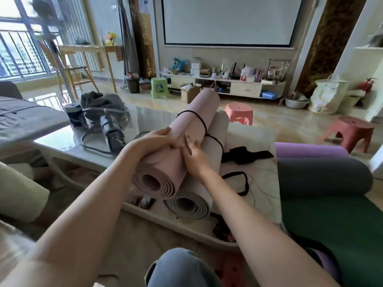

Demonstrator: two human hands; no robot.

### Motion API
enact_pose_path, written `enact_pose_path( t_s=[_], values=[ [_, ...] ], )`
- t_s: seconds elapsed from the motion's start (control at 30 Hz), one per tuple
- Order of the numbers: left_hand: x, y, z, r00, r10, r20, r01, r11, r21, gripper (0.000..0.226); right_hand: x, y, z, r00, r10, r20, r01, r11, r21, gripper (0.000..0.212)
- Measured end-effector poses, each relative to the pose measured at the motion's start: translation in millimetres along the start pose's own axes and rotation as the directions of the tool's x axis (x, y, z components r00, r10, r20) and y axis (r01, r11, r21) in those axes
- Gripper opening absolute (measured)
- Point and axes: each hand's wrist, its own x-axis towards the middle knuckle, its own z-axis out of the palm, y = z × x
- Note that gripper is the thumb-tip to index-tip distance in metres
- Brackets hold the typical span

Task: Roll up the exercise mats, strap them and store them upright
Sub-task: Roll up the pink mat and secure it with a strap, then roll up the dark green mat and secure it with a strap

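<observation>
Rolled pink mat [176,146] lies atop a second rolled mat [215,141] on the table [263,175], at 12 o'clock from the knee. Left hand [154,140] grips the pink roll; right hand [191,155] presses fingers against it. Black strap [199,119] rings the far end.

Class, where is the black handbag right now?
In the head view, the black handbag sits left of the rolled pink mat, on the glass table.
</observation>
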Motion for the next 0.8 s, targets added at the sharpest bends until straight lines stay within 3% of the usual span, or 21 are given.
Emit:
enact_pose_path(
  t_s=[0.13, 0.23, 0.3, 0.33, 0.4, 0.47, 0.57, 0.7, 0.8],
  values=[
    [9.4, -16.9, -9.6, 0.995, -0.077, 0.065, 0.067, 0.986, 0.153, 0.08, 10.1, -1.8, 7.3, 0.999, 0.02, 0.026, -0.02, 1.0, -0.017, 0.054],
    [8.3, 0.6, -2.2, 0.999, 0.037, 0.034, -0.045, 0.949, 0.311, 0.076, 9.4, 1.8, 2.9, 0.998, 0.014, 0.063, -0.016, 1.0, 0.021, 0.054],
    [2.9, 15.0, 8.9, 0.991, 0.132, 0.018, -0.121, 0.842, 0.526, 0.063, 3.7, 6.2, -4.4, 0.998, -0.003, 0.065, -0.003, 0.995, 0.099, 0.054],
    [1.0, 18.6, 14.7, 0.991, 0.127, 0.041, -0.124, 0.767, 0.63, 0.058, -2.0, 8.4, -10.1, 0.998, 0.003, 0.064, -0.011, 0.991, 0.131, 0.053],
    [-2.2, 22.5, 25.7, 0.999, 0.04, 0.034, -0.052, 0.712, 0.7, 0.056, -18.6, 13.6, -27.0, 0.999, 0.007, 0.048, -0.013, 0.994, 0.107, 0.05],
    [-10.0, 31.5, 35.5, 0.999, 0.034, 0.009, -0.029, 0.668, 0.744, 0.055, -37.8, 18.8, -53.9, 1.0, 0.012, 0.015, -0.012, 1.0, 0.023, 0.049],
    [-22.1, 51.5, 61.6, 0.979, 0.202, 0.029, -0.147, 0.596, 0.789, 0.053, -72.0, 36.5, -107.1, 0.997, 0.03, -0.073, -0.034, 0.998, -0.052, 0.052],
    [-41.4, 95.0, 132.9, 0.914, 0.398, 0.077, -0.345, 0.665, 0.662, 0.048, -131.2, 92.1, -196.7, 0.98, 0.105, -0.171, -0.132, 0.979, -0.157, 0.057],
    [-54.9, 121.6, 219.2, 0.859, 0.448, 0.249, -0.507, 0.673, 0.538, 0.042, -189.4, 160.1, -265.7, 0.928, 0.227, -0.294, -0.29, 0.937, -0.193, 0.058]
  ],
)
